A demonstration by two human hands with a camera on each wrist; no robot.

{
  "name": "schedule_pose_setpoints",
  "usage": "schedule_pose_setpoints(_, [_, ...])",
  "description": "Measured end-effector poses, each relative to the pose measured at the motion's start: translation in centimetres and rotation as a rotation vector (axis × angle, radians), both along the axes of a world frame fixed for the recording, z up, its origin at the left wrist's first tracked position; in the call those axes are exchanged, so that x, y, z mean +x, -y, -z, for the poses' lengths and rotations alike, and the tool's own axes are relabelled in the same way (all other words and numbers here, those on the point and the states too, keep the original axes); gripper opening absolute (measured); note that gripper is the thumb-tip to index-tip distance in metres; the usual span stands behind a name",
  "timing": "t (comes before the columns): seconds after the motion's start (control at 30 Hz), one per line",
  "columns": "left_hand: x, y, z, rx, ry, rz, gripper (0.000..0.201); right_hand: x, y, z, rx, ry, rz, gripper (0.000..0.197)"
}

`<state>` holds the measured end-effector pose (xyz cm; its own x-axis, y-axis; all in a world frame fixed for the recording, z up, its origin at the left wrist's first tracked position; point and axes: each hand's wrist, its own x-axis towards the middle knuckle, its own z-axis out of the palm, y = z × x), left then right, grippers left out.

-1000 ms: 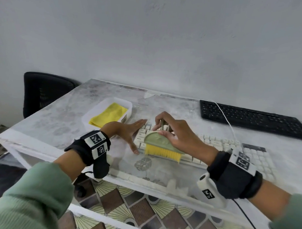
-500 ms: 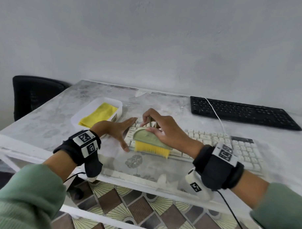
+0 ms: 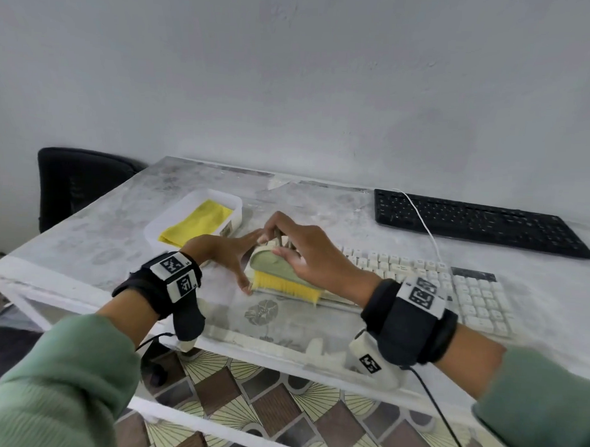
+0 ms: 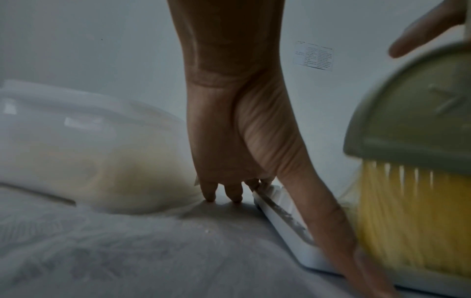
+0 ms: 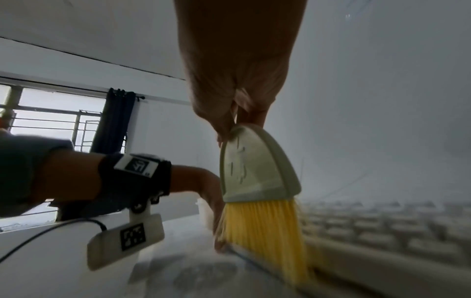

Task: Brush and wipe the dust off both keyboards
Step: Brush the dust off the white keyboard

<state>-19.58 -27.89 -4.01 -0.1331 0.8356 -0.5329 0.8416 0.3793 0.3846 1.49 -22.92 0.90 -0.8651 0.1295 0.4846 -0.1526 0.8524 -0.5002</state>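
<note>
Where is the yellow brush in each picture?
Head: brush at centre, on the white keyboard's left end, under the right hand.
Left wrist: far right edge.
Right wrist: centre, bristles down.
Shared landmark: the white keyboard, seen in all three.

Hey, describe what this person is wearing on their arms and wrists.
Both arms wear green ribbed sleeves. Each wrist has a black strap with white tags bearing black square codes: left wrist band, right wrist band. A white camera unit with its own code hangs under the right wrist, trailing a black cable.
</note>
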Motion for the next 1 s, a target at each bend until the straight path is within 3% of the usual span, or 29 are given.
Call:
schedule_pose_setpoints(0.03, [0.1, 0.0, -0.1, 0.006, 0.018, -0.013, 0.13, -0.1, 0.0, 0.4, 0.001, 0.004, -0.006, 0.023])
schedule_pose_setpoints(0.17, [-0.4, 0.6, -0.2, 0.008, 0.03, 0.005, 0.161, 1.5, -1.1, 0.5, 0.062, 0.089, -0.003, 0.036])
schedule_pose_setpoints(0.3, [-0.7, 0.6, 0.1, 0.023, 0.038, 0.017, 0.165, 3.2, -2.1, -1.0, 0.119, 0.233, 0.026, 0.028])
schedule_pose_setpoints(0.5, [-0.3, 0.6, -0.3, 0.0, 0.029, 0.028, 0.168, 2.4, -1.1, -0.3, -0.027, 0.035, 0.002, 0.019])
schedule_pose_setpoints(0.83, [0.0, 0.8, -0.7, 0.003, 0.05, -0.004, 0.171, 8.2, -4.2, -1.5, 0.048, 0.255, 0.063, 0.02])
schedule_pose_setpoints(1.0, [0.1, 0.7, -0.7, 0.011, 0.081, -0.022, 0.17, 7.9, -3.6, -0.4, -0.012, 0.116, 0.059, 0.018])
